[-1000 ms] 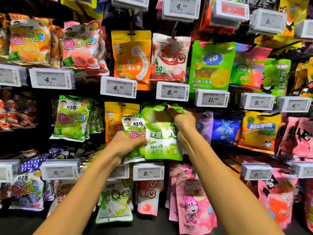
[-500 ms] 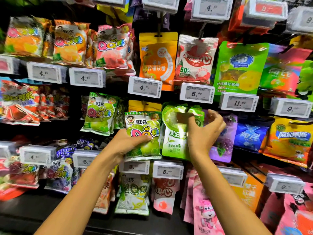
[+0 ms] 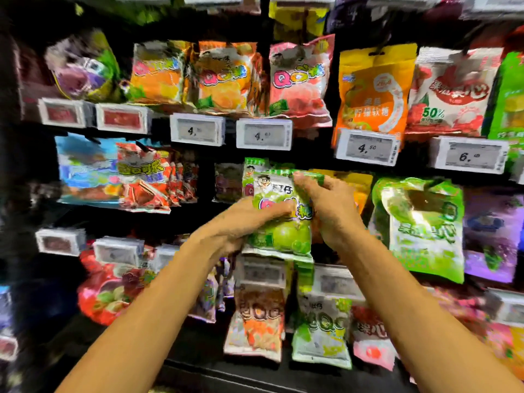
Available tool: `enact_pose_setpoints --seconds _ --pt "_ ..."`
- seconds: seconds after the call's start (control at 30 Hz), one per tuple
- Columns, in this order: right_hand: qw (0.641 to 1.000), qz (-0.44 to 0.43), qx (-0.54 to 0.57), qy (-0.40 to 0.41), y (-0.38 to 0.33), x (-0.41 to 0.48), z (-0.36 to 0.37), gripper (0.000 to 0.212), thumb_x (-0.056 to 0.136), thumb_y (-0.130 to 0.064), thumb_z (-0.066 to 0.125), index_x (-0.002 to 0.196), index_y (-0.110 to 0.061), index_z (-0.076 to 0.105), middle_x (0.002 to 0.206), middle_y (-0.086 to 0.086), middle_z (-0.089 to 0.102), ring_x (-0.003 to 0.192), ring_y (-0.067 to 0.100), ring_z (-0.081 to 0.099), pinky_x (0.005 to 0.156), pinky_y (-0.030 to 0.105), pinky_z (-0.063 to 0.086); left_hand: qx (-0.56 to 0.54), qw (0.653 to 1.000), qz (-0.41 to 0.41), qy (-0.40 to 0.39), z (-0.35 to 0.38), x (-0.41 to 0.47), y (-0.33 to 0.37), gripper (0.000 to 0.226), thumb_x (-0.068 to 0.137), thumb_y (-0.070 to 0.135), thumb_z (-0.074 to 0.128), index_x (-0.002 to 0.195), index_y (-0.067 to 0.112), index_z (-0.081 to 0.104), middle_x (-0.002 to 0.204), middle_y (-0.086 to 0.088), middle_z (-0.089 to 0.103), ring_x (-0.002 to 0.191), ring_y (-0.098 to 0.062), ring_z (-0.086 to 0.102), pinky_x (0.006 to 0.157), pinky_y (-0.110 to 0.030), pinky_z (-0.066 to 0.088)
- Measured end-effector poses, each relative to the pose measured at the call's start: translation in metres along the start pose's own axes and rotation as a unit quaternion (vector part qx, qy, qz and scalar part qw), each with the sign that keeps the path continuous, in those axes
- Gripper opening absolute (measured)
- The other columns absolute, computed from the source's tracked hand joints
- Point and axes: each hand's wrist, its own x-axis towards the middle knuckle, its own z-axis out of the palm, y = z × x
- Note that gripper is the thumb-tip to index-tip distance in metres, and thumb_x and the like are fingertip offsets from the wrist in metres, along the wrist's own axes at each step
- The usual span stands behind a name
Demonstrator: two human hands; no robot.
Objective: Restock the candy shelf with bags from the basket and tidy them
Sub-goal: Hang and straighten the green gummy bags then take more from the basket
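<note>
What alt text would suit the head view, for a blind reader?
Two bare hands hold a green candy bag at a crowded shelf: the left hand grips its middle, the right hand pinches its top edge. Price tags and other bags hang around it.

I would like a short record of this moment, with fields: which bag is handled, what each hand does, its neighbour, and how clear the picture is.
bag: green candy bag, middle row of the shelf
left hand: holds the bag across its middle
right hand: pinches the bag's top edge
right neighbour: larger green bag, untouched
hook: hidden behind the bag
clarity: motion blur, small print unreadable
</note>
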Motion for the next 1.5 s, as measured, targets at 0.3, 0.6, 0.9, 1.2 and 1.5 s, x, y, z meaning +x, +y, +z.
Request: enact_pose_setpoints --seconds 0.3,0.6,0.9,1.2,1.5 --pt "0.989 0.033 0.07 0.125 0.008 0.031 0.062 0.018 0.085 0.002 0.062 0.072 -0.01 0.064 0.068 0.008 0.069 0.056 0.02 0.064 0.057 0.033 0.056 -0.055 0.983 0.046 0.168 -0.037 0.031 0.022 0.024 0.091 0.027 0.064 0.072 0.013 0.064 0.057 0.001 0.069 0.049 -0.009 0.064 0.049 -0.022 0.054" --pt "0.988 0.075 0.07 0.117 0.003 0.039 0.068 0.009 0.082 -0.002 0.068 0.09 -0.005 0.071 0.076 0.011 0.074 0.063 0.025 0.07 0.06 0.039 0.06 -0.113 0.976 0.008 0.187 -0.045 0.047 0.022 0.02 0.092 0.012 0.057 0.072 0.013 0.059 0.067 -0.008 0.061 0.045 -0.015 0.057 0.044 -0.022 0.049" --pt "0.985 0.066 0.012 0.16 0.022 0.048 0.063 0.032 0.079 -0.023 0.08 0.102 -0.002 0.07 0.102 0.016 0.071 0.084 0.026 0.069 0.081 0.043 0.059 0.034 0.973 0.016 0.227 -0.051 0.06 0.001 0.035 0.083 0.042 0.073 0.082 0.007 0.067 0.077 -0.014 0.066 0.07 -0.027 0.061 0.071 -0.041 0.055" --pt "0.967 0.015 -0.103 0.232 0.033 0.059 0.057 0.05 0.068 -0.03 0.088 0.102 0.003 0.071 0.1 0.014 0.071 0.084 0.019 0.059 0.081 0.04 0.054 0.19 0.935 0.048 0.295 -0.058 0.058 -0.004 0.043 0.073 0.053 0.078 0.074 0.02 0.05 0.078 -0.002 0.064 0.082 -0.025 0.066 0.063 -0.034 0.051" --pt "0.956 -0.096 -0.151 0.234 0.037 0.009 0.041 0.047 0.077 -0.014 0.082 0.116 -0.004 0.059 0.1 0.002 0.064 0.089 0.011 0.063 0.073 0.009 0.049 0.216 0.919 0.141 0.297 -0.05 0.019 -0.022 0.042 0.078 0.034 0.079 0.067 0.018 0.042 0.063 0.0 0.051 0.058 -0.017 0.053 0.055 -0.031 0.038"
